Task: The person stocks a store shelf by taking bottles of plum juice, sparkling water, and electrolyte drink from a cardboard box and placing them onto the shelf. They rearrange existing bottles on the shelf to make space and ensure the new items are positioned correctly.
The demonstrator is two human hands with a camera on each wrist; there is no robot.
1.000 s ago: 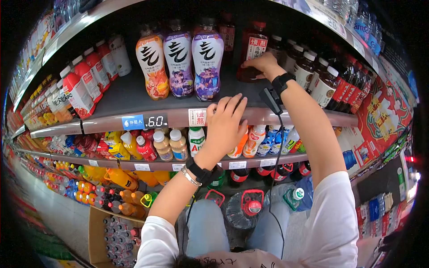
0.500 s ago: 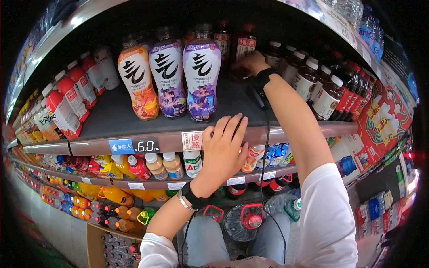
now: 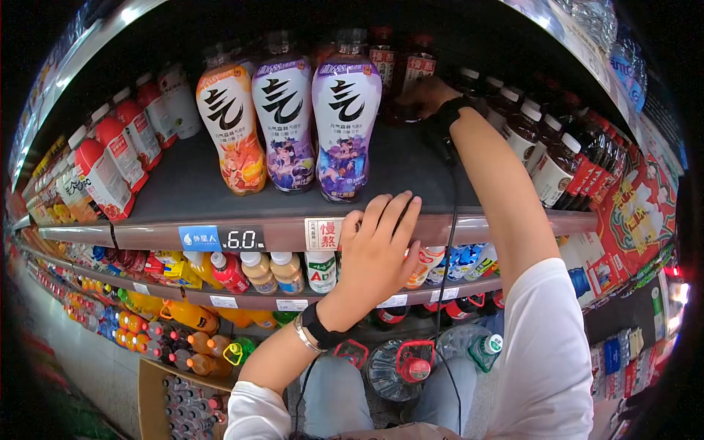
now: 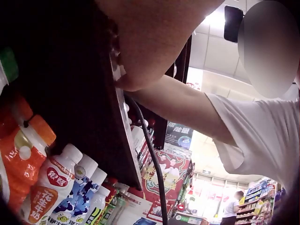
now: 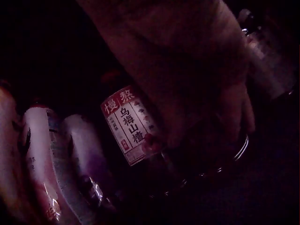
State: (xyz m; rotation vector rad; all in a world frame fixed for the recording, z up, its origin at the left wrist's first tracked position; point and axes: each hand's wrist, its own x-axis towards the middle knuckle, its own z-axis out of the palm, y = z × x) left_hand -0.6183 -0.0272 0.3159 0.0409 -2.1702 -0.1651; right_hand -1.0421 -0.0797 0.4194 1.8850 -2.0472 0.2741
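Observation:
Deep on the upper shelf, my right hand point(image 3: 434, 99) grips the lower part of a dark drink bottle point(image 3: 419, 67) with a red-and-white label. It stands upright beside a matching bottle point(image 3: 381, 60) on its left. In the dim right wrist view, a red-and-white label point(image 5: 129, 125) shows left of the hand point(image 5: 201, 79), whose fingers reach down along the bottle's base. My left hand point(image 3: 378, 253) rests on the shelf's front edge, fingers fairly straight, just right of a red-and-white price tag point(image 3: 323, 234). Its fingers are mostly hidden in the left wrist view.
Orange point(image 3: 233, 132) and purple-and-white bottles point(image 3: 343, 128) stand left of the reach. White-capped dark bottles point(image 3: 522, 133) line up on the right. Red-and-white bottles point(image 3: 103, 172) fill the left end. A black cable point(image 3: 453, 191) hangs from the right wrist across the shelf edge.
My right hand has pushed the dark bottle farther back, to beside the matching bottle. The left hand stays on the shelf edge. The head view has shifted closer to the shelf.

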